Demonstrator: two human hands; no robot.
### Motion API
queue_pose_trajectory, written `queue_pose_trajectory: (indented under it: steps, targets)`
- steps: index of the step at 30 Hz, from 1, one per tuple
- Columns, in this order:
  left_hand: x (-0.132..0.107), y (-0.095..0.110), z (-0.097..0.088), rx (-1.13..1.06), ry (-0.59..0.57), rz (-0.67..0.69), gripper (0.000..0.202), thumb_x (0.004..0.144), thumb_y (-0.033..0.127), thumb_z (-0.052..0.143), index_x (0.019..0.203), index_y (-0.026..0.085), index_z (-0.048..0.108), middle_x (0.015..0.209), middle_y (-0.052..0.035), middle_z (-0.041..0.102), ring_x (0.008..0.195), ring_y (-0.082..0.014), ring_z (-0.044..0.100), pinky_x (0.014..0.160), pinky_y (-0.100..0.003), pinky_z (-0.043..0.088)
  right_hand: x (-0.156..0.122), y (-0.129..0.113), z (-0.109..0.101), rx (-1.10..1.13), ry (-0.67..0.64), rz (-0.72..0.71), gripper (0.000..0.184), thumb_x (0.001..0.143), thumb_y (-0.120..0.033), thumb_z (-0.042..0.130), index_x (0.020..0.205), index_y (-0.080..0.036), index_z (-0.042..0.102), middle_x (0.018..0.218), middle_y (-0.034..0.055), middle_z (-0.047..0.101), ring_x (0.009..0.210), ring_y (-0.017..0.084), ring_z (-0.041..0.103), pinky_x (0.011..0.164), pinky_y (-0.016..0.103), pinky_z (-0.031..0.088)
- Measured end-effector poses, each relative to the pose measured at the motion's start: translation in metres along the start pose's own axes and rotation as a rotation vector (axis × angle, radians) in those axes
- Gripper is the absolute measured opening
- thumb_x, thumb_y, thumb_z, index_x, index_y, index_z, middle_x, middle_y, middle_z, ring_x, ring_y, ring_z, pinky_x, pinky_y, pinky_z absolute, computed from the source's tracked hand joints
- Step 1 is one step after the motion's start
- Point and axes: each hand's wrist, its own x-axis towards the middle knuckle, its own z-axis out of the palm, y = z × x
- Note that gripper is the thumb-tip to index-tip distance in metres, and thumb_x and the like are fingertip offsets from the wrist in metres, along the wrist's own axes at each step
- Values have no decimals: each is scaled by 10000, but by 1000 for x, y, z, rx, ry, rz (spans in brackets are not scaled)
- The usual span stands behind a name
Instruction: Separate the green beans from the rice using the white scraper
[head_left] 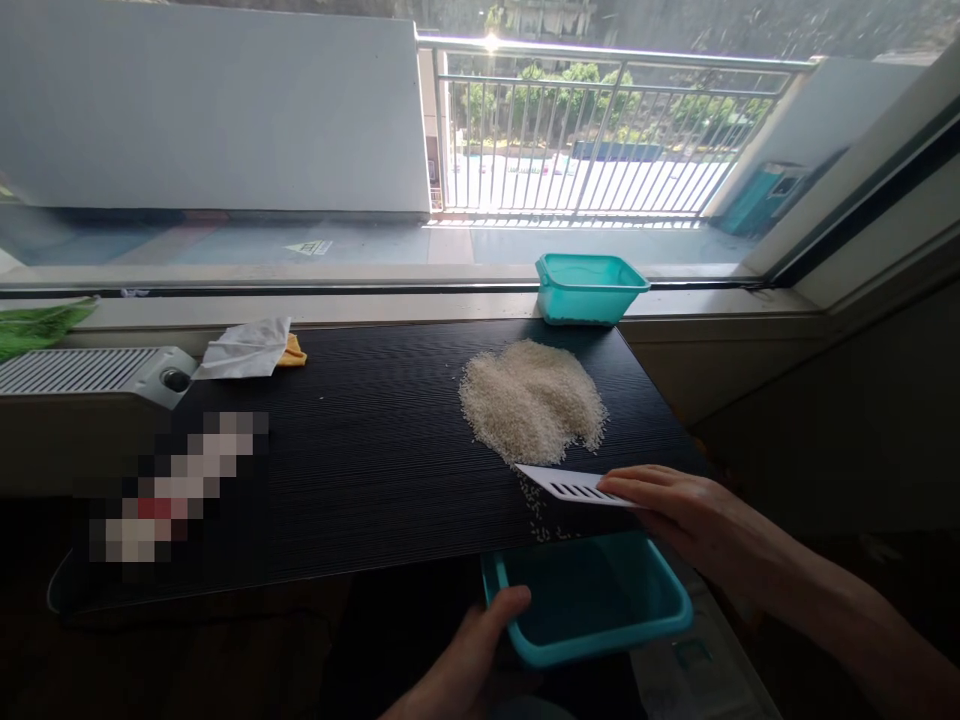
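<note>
A pile of white rice lies on the dark table, with loose grains trailing toward the front edge. My right hand grips a white slotted scraper, whose tip touches the near side of the pile. Below the table's front edge, my left hand holds a teal plastic bin by its left rim, thumb over the edge. The bin's mouth faces up, and its shadowed inside shows no rice that I can make out.
A second teal bin stands at the table's back right corner by the window. A white cloth and a yellow cloth lie at the back left, beside a white slatted unit with a green cloth. A blurred-out item is at the left.
</note>
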Motion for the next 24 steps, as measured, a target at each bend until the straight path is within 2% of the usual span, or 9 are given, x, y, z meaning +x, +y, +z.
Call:
queue_pose_trajectory:
  steps: [6,9,13,17,21,24]
  targets:
    - [2,-2,-6,-27,4,38,661,713,469,666,1267,183,449,1289,-125,548,1176,-319,511,923,-430,433,-19,-4,4,85,-62,8,312,888,-227,480,1151,-267,642,1157,62,651,963,210,650,790,280,545]
    - [3,-4,-9,-20,21,37,662,702,480,672,1255,181,466,1260,-124,571,1168,-320,518,922,-431,434,-29,-13,0,91,-111,25,313,867,-210,495,1124,-279,661,1109,62,674,945,222,659,773,283,553]
    - [3,-5,-12,-38,12,46,654,706,470,674,1254,177,468,1311,-126,527,1168,-329,513,920,-433,434,-33,-23,-7,108,-169,19,304,880,-232,473,1103,-275,676,1070,73,688,937,225,663,767,288,556]
    - [-1,-4,-12,-24,25,42,674,729,466,648,1287,170,413,1315,-136,518,1180,-326,499,911,-434,437,-21,-23,-6,141,-110,4,300,900,-244,457,1124,-278,655,1084,51,678,930,199,659,747,257,551]
    - [-9,-2,-15,-7,25,60,675,732,473,632,1288,164,406,1275,-146,547,1142,-329,527,883,-425,444,6,-21,7,91,-7,-85,317,907,-204,431,1144,-251,637,1109,63,664,949,197,648,779,275,537]
    - [-15,0,-19,-26,33,67,695,729,457,636,1304,160,381,1270,-157,547,1120,-324,545,874,-416,447,24,-23,18,37,19,-166,341,889,-142,422,1149,-233,624,1092,71,668,924,186,649,779,283,531]
